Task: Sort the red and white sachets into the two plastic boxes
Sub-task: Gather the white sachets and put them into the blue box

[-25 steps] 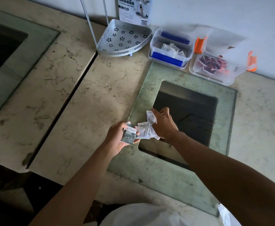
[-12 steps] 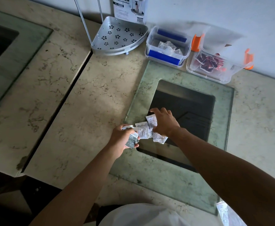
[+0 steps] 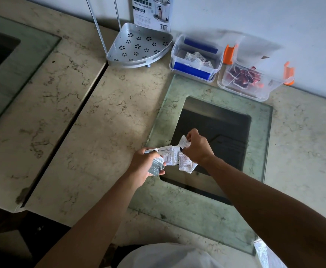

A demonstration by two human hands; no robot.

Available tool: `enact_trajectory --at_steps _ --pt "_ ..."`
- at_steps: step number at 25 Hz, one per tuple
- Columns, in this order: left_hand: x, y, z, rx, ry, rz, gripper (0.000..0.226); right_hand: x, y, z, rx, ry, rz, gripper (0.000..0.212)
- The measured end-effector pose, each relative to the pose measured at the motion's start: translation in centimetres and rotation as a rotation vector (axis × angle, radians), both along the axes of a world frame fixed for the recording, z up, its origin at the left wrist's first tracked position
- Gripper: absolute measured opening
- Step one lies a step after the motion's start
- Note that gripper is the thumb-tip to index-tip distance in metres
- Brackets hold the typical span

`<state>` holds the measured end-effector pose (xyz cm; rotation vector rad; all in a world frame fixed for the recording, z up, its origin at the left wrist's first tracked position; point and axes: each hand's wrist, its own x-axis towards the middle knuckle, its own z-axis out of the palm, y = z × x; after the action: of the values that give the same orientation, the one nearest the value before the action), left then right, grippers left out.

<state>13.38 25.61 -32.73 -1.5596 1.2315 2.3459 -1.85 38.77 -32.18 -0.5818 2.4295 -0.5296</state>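
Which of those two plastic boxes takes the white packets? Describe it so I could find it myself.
Look along the back wall, just right of the silver corner shelf. Two clear boxes stand side by side there; the one you want is the left box, nearer the shelf. It has blue clips and holds white sachets, while its neighbour has orange clips and red sachets.

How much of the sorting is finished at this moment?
Done: white sachets lie in the blue-clipped box, red ones in the orange-clipped box. In hand: the left hand grips several sachets; the right hand pinches a white sachet. Left: boxing those.
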Motion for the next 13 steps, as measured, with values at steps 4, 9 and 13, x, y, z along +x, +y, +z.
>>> enact_trajectory --at_steps 4,9,13 --pt "-0.4 0.0 0.2 0.128 0.011 -0.024 0.036 1.9 -0.5 1.3 -0.276 0.075 0.036 0.026" --pt "1.0 -1.6 0.3 0.230 0.126 -0.094 0.047 5.4 -1.9 2.9 -0.212 -0.162 0.455 0.036" --pt "2.9 -2.6 -0.5 0.163 0.177 0.010 0.060 6.0 -2.1 2.1 -0.335 -0.441 0.143 0.029"
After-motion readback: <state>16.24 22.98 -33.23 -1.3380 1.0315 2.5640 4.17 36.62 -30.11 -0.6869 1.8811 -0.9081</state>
